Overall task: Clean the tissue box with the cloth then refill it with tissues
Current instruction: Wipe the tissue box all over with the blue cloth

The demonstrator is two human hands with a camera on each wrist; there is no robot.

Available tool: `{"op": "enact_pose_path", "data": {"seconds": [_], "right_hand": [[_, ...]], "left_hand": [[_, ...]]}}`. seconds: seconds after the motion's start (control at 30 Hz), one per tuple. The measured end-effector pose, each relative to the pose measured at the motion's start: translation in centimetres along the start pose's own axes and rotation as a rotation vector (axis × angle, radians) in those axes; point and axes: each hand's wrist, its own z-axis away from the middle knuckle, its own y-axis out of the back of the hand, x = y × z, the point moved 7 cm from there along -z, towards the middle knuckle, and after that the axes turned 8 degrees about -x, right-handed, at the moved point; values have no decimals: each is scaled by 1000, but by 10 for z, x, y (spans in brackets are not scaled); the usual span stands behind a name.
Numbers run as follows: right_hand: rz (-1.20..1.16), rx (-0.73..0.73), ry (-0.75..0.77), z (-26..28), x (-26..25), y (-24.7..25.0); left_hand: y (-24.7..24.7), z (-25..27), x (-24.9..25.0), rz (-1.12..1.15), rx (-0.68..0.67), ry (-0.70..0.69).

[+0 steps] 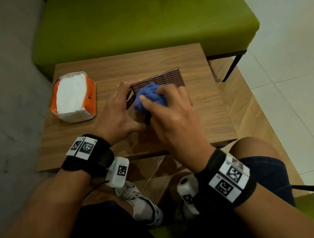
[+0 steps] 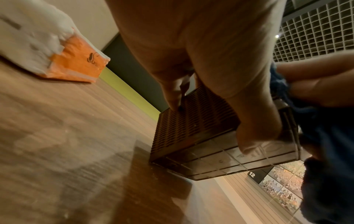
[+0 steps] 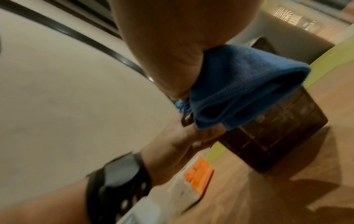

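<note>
A dark brown ribbed tissue box (image 1: pixel 167 78) (image 2: pixel 191 128) (image 3: pixel 277 128) stands on the small wooden table (image 1: pixel 205 114). My left hand (image 1: pixel 119 111) (image 2: pixel 210 75) grips its left side, thumb on the near corner and fingers on the ribbed face. My right hand (image 1: pixel 171 113) holds a bunched blue cloth (image 1: pixel 148 96) (image 3: pixel 239 87) (image 2: pixel 316 136) pressed onto the top of the box. An opened orange and white pack of tissues (image 1: pixel 73 97) (image 2: pixel 57 53) (image 3: pixel 195 178) lies on the table to the left.
A green padded bench (image 1: pixel 142 18) runs behind the table. A grey wall (image 1: pixel 4 76) is at the left and white floor tiles (image 1: pixel 291 67) at the right. My knees and white shoes (image 1: pixel 141 203) sit under the table's near edge.
</note>
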Motion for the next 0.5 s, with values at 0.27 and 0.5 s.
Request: {"op": "enact_pose_path", "data": {"seconds": [0.27,0.5], "right_hand": [[3,80,-86,-12,5,3],[-119,288,-346,-17,71,34]], "left_hand": [[-3,-9,-1,3,33,-10],[-4,-5,-8,0,21,13]]}}
